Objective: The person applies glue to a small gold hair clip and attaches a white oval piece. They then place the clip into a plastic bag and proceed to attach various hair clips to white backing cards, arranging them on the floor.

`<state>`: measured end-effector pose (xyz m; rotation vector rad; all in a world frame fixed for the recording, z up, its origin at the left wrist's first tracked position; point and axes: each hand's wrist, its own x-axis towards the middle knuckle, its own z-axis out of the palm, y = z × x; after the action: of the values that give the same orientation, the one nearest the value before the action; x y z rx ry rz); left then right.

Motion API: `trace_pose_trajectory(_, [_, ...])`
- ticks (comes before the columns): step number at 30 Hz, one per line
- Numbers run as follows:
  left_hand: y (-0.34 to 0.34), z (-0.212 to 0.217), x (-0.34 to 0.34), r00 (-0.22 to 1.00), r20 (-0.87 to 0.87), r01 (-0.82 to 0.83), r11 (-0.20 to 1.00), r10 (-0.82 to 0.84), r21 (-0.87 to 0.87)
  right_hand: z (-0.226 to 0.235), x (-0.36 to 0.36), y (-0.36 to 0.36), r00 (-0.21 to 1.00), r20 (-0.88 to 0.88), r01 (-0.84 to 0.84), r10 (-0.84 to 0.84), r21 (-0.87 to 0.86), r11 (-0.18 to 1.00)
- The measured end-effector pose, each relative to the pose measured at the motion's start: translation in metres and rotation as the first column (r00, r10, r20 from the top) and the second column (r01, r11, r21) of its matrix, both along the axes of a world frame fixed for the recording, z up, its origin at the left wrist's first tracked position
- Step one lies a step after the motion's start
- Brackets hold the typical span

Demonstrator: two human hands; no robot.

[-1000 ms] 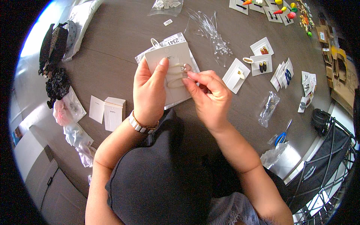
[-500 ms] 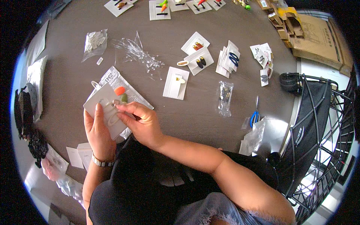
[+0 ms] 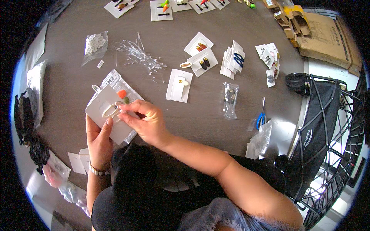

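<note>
1. Brown desk (image 3: 216, 115): spread with backing cards, clips and bags; kept as a rest under the work so the card does not wobble.
2. Clear plastic bag (image 3: 127, 90): lying flat just under the held card, touching it; best left there, out of the fingers' way.
3. White backing card (image 3: 101, 109): grasped by the left hand (image 3: 98, 140) from below, thumb pressed on its face, tilted above the desk's near edge. Firm but flat grip advised, no bending.
4. Right hand (image 3: 148, 121): pinched on the oval hair clip (image 3: 111, 111), thumb and forefinger closed on its right end, the clip lying on the card's face. Small, straight push judged best, keeping the clip level with the card's edge.
5. Finished card with a pale clip (image 3: 179, 85): flat on the desk beyond the right hand, near but apart; handy as a pattern for placement.
6. Blue-handled scissors (image 3: 262, 115): further right, well apart.
7. Orange and green clip (image 3: 122, 94): at the card's top corner, just beside the oval clip; worth not knocking.
</note>
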<state>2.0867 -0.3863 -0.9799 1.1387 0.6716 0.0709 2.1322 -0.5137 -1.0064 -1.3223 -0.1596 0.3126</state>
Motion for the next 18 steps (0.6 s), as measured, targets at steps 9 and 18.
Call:
trace_pose_trajectory(9, [0.008,-0.001,0.001,0.976,0.203,0.112,0.984,-0.082,-0.141,0.012,-0.002,0.000,0.977,-0.209,-0.010,0.046,0.169,0.986])
trace_pose_trajectory(18, [0.018,-0.029,0.008,0.986,0.144,0.122,0.949,-0.083,-0.292,-0.003,0.005,-0.004,0.899,-0.413,-0.032,0.148,0.273,0.961])
